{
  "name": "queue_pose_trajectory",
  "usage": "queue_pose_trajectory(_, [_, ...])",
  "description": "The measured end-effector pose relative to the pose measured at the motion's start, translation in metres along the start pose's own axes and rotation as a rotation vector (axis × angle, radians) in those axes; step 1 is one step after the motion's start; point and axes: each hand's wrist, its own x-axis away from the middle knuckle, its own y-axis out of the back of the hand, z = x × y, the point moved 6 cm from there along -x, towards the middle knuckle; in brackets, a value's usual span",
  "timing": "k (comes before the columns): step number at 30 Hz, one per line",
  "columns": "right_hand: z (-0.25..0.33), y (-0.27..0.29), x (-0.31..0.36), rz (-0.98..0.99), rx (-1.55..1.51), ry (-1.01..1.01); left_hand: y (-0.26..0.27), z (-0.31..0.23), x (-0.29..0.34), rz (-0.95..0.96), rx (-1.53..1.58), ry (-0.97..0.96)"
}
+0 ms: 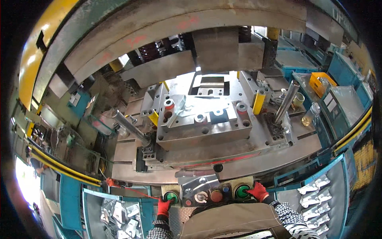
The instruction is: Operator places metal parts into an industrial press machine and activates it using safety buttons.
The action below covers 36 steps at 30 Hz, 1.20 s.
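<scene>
My left hand, in a red glove, rests at the left green push button of a control panel. At the panel's other end, the fingers of my right hand, gloved in red too, reach onto the right green push button. Neither hand holds anything; the fingers look extended, partly hidden on the left. Between the buttons are a red button and a blue one. A bent stamped metal part lies on top of the panel. Beyond it stands the lower die of a press.
The upper die hangs above the lower one. Steel guide posts flank it, with yellow pins nearer in. A left bin holds loose metal parts; a right bin holds rows of them. A bottle stands at right.
</scene>
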Motion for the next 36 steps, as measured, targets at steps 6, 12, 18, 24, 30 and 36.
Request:
queue_pose_trajectory(6, [-0.008, -0.003, -0.004, -0.007, -0.019, 0.034, 0.001, 0.004, -0.008, -0.042, -0.155, -0.004])
queue_pose_trajectory(12, [-0.008, -0.011, -0.009, 0.048, -0.065, 0.030, 0.006, 0.002, -0.002, -0.051, -0.140, 0.026])
queue_pose_trajectory(18, [-0.012, -0.007, -0.006, 0.035, -0.088, 0.034, 0.003, -0.004, -0.001, -0.119, -0.256, -0.032])
queue_pose_trajectory(24, [-0.011, -0.007, -0.005, 0.060, -0.164, 0.059, 0.001, -0.008, 0.001, -0.053, -0.153, 0.004])
queue_pose_trajectory(30, [-0.006, -0.005, -0.006, 0.078, -0.317, 0.154, 0.020, -0.083, -0.028, 0.450, -0.718, -0.031])
queue_pose_trajectory(36, [-0.024, 0.011, 0.006, 0.108, -0.579, 0.112, -0.063, -0.456, 0.029, 0.113, -0.342, -0.921])
